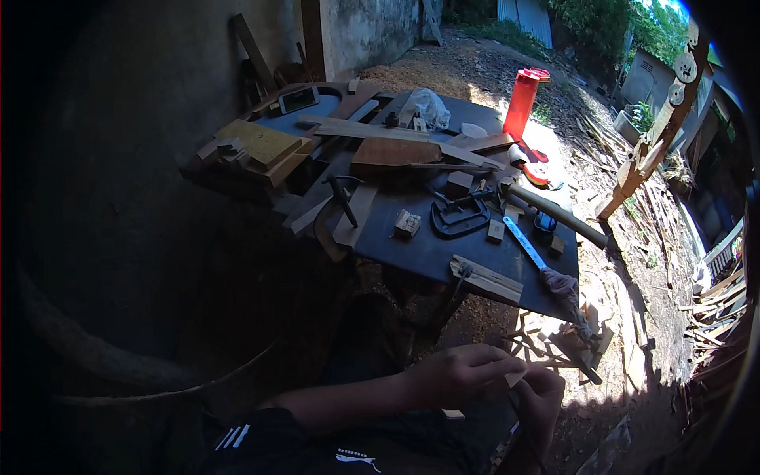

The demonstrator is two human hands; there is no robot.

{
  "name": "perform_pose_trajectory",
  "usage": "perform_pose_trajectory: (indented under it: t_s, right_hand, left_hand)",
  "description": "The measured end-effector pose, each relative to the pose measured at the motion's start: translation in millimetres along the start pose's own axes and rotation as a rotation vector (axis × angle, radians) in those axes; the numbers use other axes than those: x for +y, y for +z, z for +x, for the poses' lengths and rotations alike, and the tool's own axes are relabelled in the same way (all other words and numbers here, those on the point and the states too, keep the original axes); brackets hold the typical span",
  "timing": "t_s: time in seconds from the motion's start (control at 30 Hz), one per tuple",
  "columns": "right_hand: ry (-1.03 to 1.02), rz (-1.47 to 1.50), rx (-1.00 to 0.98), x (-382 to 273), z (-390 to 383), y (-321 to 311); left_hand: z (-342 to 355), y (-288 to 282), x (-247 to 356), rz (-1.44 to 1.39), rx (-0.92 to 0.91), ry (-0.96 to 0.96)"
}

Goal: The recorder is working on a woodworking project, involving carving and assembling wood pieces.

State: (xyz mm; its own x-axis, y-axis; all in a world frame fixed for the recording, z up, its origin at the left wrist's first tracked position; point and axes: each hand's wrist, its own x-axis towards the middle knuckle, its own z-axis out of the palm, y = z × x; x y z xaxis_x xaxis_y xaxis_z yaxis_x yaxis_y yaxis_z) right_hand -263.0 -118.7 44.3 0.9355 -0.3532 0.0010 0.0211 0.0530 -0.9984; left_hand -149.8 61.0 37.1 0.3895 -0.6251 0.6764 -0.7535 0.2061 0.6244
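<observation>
Pinching one pale piece (514, 379) | left hand (465, 374): grip narrow on it | right hand (544, 400): grip, cannot tell | one blue strip (525, 242)

The left hand (467, 370) and right hand (544, 396) meet at a pale piece (514, 378), fingers closed on it, before the table (388, 255). The table bears a clamp (461, 232), hammer (558, 215) and blue ruler (525, 242); a red container (521, 104) stands at far right.
</observation>
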Motion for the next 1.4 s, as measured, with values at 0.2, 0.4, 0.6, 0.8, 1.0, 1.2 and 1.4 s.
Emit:
perform_pose_trajectory:
  t_s: [0.2, 0.4, 0.6, 0.8, 1.0, 1.2, 1.4]
  right_hand:
    - [0.007, -0.018, -0.021, -3, -5, 6]
    - [-0.038, -0.234, 0.005, 12, -4, 2]
    - [-0.053, -0.321, -0.028, 25, -11, -8]
    - [-0.066, -0.199, 0.127, 29, -3, -11]
    - [-0.007, 0.070, -0.020, 36, -4, -18]
    - [0.000, 0.207, -0.041, 38, -6, -28]
    - [0.009, 0.266, -0.043, 42, -10, -36]
  left_hand:
    - [2, 4, 1, 0.158, -0.039, 0.060]
    - [6, 7, 2, 0.284, -0.092, 0.027]
    - [11, 12, -5, 0.369, -0.132, -0.084]
    - [13, 14, -3, 0.311, -0.140, -0.046]
    - [19, 17, -1, 0.245, -0.128, 0.015]
    - [25, 19, 1, 0.263, -0.128, 0.039]
    - [25, 22, 1, 0.237, -0.167, 0.042]
